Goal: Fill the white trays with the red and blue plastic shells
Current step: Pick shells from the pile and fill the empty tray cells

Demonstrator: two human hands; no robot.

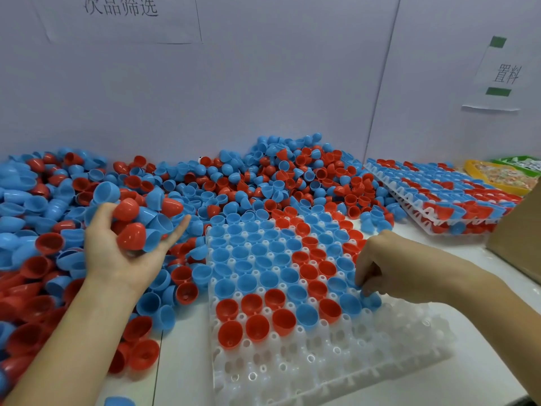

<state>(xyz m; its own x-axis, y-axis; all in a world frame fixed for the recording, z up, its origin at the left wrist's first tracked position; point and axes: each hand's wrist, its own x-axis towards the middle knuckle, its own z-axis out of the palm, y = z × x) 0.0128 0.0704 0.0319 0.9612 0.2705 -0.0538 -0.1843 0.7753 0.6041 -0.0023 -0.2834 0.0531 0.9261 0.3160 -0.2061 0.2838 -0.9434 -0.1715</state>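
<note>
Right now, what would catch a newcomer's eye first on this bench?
The huge heap of red and blue shells along the wall. In front lies a white tray, mostly filled. The left hand grips a bunch of shells; the right hand sets a blue shell in the tray.

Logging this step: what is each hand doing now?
Left hand: holds a handful of red and blue plastic shells.
Right hand: pinches a blue plastic shell at the white tray.

White tray mostly filled (near rows bare), shells heaped behind.
</note>
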